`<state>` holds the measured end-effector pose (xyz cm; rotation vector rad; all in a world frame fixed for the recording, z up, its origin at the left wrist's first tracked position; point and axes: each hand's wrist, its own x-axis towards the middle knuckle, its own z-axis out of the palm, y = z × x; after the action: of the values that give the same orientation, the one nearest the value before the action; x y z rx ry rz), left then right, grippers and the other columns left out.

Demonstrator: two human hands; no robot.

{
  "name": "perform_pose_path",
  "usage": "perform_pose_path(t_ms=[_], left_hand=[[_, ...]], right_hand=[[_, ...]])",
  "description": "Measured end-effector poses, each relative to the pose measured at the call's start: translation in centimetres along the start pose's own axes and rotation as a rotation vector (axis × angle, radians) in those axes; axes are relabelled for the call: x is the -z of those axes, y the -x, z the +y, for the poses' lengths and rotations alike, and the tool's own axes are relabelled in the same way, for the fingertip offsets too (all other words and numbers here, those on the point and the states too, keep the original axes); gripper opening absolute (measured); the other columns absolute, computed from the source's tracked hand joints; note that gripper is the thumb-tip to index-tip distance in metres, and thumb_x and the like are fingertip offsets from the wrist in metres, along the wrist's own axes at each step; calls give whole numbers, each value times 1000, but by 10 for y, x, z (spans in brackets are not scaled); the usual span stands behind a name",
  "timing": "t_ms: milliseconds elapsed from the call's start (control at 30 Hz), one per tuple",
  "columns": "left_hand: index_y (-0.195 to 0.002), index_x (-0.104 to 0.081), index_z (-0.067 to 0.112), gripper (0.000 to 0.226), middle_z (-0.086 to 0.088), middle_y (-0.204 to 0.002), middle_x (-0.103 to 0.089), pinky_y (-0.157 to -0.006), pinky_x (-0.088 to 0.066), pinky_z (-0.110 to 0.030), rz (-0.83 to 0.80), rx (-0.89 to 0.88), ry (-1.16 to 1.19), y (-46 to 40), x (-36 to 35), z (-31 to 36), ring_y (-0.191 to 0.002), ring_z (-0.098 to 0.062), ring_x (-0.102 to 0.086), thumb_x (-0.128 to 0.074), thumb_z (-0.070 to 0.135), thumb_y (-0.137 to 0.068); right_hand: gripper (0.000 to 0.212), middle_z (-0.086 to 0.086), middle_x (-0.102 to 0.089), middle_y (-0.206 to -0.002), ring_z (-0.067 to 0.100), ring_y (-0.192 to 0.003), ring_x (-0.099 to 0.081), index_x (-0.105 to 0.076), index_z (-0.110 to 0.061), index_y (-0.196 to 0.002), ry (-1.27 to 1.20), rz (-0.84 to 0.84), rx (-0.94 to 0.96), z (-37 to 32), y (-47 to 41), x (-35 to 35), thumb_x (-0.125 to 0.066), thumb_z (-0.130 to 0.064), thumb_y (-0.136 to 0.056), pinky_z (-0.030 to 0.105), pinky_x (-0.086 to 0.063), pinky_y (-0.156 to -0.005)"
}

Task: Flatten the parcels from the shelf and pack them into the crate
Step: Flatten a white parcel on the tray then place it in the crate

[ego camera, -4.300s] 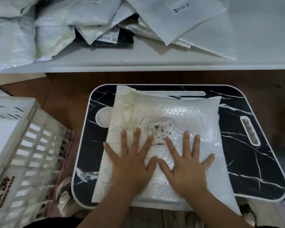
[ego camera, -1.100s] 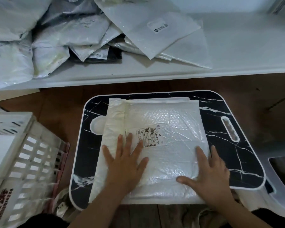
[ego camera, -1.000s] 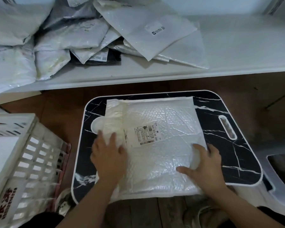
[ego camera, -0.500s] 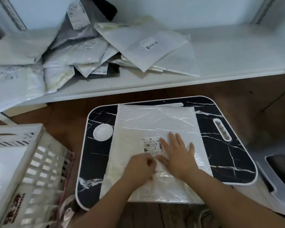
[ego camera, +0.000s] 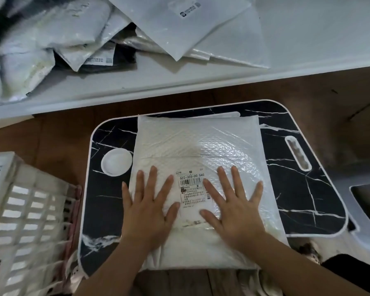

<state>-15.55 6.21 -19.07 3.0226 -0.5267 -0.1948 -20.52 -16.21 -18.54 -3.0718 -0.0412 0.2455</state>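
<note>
My left hand [ego camera: 146, 212] and my right hand [ego camera: 235, 210] lie flat with fingers spread, palms pressing down on the white bubble-padded mailer parcel [ego camera: 201, 150]. Between them sits the parcel's white printed shipping label [ego camera: 193, 190]: its top line reads "502-303-00 040" above a barcode, and the smaller print below is too fine for me to read. The parcel is glossy, its bubble texture catching light toward 2 o'clock, with a crease running across it just beyond my fingertips. It lies on the black marble-patterned lap table with a white rim [ego camera: 297, 189], its near edge overhanging the table's near side.

At 9 o'clock from my hands the white slotted plastic crate [ego camera: 28, 227] stands just beside the table's left edge, with red characters on its side too blurred to read. Bare table shows on both sides of the parcel, with a white round recess [ego camera: 116, 162] at 10 o'clock and a long handle slot [ego camera: 298, 153] at 2 o'clock. A grey plastic stool [ego camera: 363, 210] sits at 3 o'clock.

Beyond a strip of brown wooden floor [ego camera: 58, 133], at 12 o'clock, runs the white shelf [ego camera: 318, 39], bare at its right end. The heap of white and grey poly mailers [ego camera: 77, 33] covers its left, their small labels unreadable.
</note>
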Motion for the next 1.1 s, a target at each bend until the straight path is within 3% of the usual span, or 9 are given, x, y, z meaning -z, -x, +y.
perform_pose_path(t_ms=[267, 400, 467, 567, 700, 767, 867, 967, 1100], left_hand=[[-152, 1, 40, 66, -1, -161, 13, -114, 1, -60, -31, -2, 5, 2, -2, -1, -147, -28, 15, -6, 67, -91], [-145, 24, 43, 69, 2, -153, 35, -114, 14, -57, -102, -17, 18, 0, 3, -1, -140, -26, 33, 11, 71, -83], [-144, 25, 43, 76, 2, -152, 38, -115, 16, -51, -135, 36, 92, -1, 13, 1, -141, -26, 33, 3, 77, -80], [-153, -9, 24, 90, -8, -160, 1, -114, -23, -45, -9, 435, 489, -7, 39, 9, -145, -31, -16, -51, 65, -84], [-133, -48, 4, 74, -14, -123, -60, -87, -51, -42, 21, 858, 1056, -16, 61, -4, -107, -33, -60, -79, 38, -75], [-111, -63, -1, 49, -17, -106, -69, -89, -53, -47, -72, 873, 1328, -11, 79, -16, -96, -35, -65, -82, 25, -73], [-103, -66, 0, 35, -17, -104, -69, -93, -51, -49, -117, 757, 1303, -4, 109, -38, -97, -35, -65, -81, 17, -76], [-105, -67, 3, 29, -15, -104, -70, -93, -51, -47, -49, 665, 1275, 8, 155, -63, -96, -33, -66, -76, 13, -80], [-99, -69, 1, 22, -13, -92, -72, -86, -55, -43, 73, 593, 1268, 42, 213, -112, -85, -30, -69, -76, 9, -80]], right_hand=[[76, 4, 8, -162, 28, -149, 10, -8, -37, -153, -24, -19, -6, 19, 7, -2, -11, -77, -89, 70, -7, -110], [84, 4, 33, -155, 24, -142, 31, 25, -35, -148, -69, -66, -252, 43, 25, 1, 13, -81, -78, 55, 10, -116], [93, 6, 24, -159, 26, -146, 21, 17, -26, -152, -134, -72, -372, 47, 27, 10, 6, -82, -78, 50, 5, -118], [93, 15, -22, -155, 34, -140, -23, -18, -11, -151, -386, 48, -546, 42, 17, 25, -46, -70, -85, 48, -24, -112], [57, 11, -66, -102, 30, -95, -62, -60, -2, -113, -1075, 142, -824, 41, 3, 59, -77, -42, -76, 44, -51, -89], [44, 7, -67, -81, 27, -80, -64, -65, -1, -100, -1147, 164, -839, 39, 5, 80, -79, -36, -76, 39, -54, -78], [33, 3, -65, -58, 15, -52, -64, -65, -1, -86, -1263, 179, -734, 28, 10, 114, -81, -29, -76, 27, -54, -55], [31, 15, -74, -79, 32, -72, -72, -66, -2, -95, -1451, 26, -626, 7, 12, 153, -81, -22, -75, 41, -58, -68], [30, 17, -74, -93, 36, -85, -71, -65, -4, -103, -1534, -77, -443, -46, 5, 193, -77, -8, -75, 45, -56, -78]])
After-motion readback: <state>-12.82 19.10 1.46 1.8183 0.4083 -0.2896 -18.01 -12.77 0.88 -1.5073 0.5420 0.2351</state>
